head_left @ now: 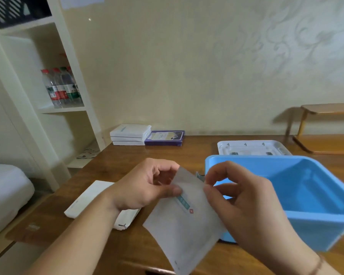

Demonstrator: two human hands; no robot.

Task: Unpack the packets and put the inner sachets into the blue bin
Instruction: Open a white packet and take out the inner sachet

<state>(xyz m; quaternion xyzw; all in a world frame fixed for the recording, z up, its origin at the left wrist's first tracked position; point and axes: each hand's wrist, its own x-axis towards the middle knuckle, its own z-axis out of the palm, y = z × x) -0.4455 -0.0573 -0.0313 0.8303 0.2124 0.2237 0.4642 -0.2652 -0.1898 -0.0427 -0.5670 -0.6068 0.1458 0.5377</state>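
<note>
1. Both hands hold one white packet (184,215) up over the table (187,149), just in front of the blue bin (316,217).
2. Left hand (145,187): thumb and fingers pinch the top left edge of the packet. Right hand (244,197): fingertips pinch the top right edge, other fingers are curled. It looks like they are pulling the mouth open, but it is blurry, so I cannot tell if it is already torn.
3. No inner sachet is visible yet. As far as I see, the bin inside is without sachets.
4. More packets: a white stack (130,134) at the far wall beside a purple box (164,138), approx. two more white ones (93,197) on the table under the left wrist.
5. A white tray (252,148) lies behind the bin.
6. Risks, in my opinion:
 - A too strong pull may rip the inner sachet too, bc both grips are very near each other.
 - The packet hangs free, so the sachet could slide out from the bottom and drop on the table or floor, not into the bin.
 - The bin sits near the table edge w/ the right arm close to it; a bump could push it off.
</note>
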